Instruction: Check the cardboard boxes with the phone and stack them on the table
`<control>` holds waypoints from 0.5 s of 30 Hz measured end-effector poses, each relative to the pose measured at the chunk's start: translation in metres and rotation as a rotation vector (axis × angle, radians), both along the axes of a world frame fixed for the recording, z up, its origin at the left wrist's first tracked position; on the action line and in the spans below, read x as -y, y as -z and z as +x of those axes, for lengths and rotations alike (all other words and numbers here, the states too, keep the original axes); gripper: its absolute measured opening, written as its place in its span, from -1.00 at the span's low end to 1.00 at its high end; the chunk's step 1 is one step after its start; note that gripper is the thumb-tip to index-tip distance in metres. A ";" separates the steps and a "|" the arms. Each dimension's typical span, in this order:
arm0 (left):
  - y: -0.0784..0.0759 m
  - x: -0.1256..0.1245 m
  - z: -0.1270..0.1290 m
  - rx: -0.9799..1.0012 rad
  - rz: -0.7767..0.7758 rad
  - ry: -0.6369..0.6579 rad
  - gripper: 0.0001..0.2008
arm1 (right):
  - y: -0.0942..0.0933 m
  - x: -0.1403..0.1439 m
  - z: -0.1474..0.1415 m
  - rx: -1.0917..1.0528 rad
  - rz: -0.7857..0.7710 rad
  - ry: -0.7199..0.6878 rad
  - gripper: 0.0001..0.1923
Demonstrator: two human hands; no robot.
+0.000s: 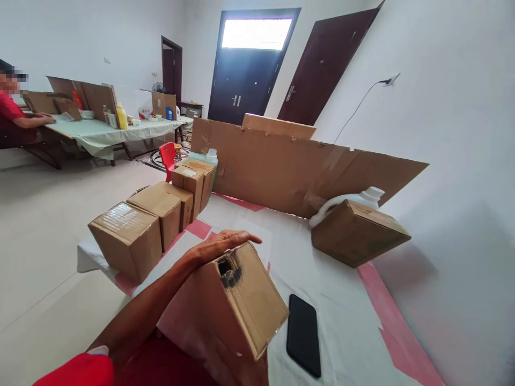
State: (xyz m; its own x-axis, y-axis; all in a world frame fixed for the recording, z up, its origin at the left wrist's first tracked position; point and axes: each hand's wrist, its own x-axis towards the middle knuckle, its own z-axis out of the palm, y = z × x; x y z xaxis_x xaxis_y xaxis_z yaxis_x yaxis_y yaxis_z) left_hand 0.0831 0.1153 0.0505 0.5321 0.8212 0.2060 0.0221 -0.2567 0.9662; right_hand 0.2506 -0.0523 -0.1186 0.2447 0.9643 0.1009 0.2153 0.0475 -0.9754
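Observation:
A cardboard box (257,300) stands tilted at the near edge of the table, close to my body. Near one of its upper corners is a small hole (225,267) with dark, blackened marks around it. My left hand (227,240) lies along the box's far upper edge, its fingers stretched out and touching the cardboard. Part of that hand is hidden behind the box. To the right of the box a black smartphone (303,335) lies flat on the white cloth (341,321). My right hand does not show.
Several cardboard boxes (142,220) line the table's left side, with a greenish jug (212,156) behind them. Another box (358,233) and a white jug (372,195) stand at the right, before an upright cardboard panel (261,163). A person (20,118) sits at another table.

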 end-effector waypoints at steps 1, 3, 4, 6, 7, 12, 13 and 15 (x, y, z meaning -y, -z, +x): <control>0.003 -0.003 0.001 0.049 0.020 -0.055 -0.45 | 0.002 0.000 -0.005 -0.021 -0.040 0.043 0.29; 0.007 -0.002 -0.001 0.143 0.058 -0.247 -0.39 | 0.002 -0.006 -0.014 0.004 -0.121 0.178 0.33; 0.008 0.003 -0.004 0.157 0.082 -0.339 -0.37 | 0.000 -0.011 -0.018 0.015 -0.137 0.229 0.35; 0.010 0.021 -0.009 0.098 0.140 -0.441 -0.40 | -0.003 -0.024 -0.027 0.028 -0.100 0.301 0.38; 0.012 0.032 -0.010 0.041 0.167 -0.453 -0.41 | -0.003 -0.030 -0.032 0.023 -0.060 0.323 0.38; 0.032 0.068 -0.012 -0.001 0.034 -0.512 -0.06 | 0.003 -0.038 -0.047 0.037 0.078 0.203 0.15; 0.036 0.069 -0.013 0.044 -0.016 -0.525 -0.04 | 0.004 -0.036 -0.042 0.072 0.137 0.152 0.08; 0.043 0.068 -0.017 0.114 -0.091 -0.499 -0.08 | 0.005 -0.033 -0.024 0.130 0.265 0.105 -0.08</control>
State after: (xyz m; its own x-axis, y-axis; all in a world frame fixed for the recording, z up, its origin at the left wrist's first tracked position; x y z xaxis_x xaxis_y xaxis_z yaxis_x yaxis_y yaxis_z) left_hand 0.0657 0.0476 0.0077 0.0499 0.9865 0.1563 0.0137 -0.1571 0.9875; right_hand 0.2269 -0.0195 -0.1232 0.3100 0.8704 0.3825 0.3544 0.2676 -0.8960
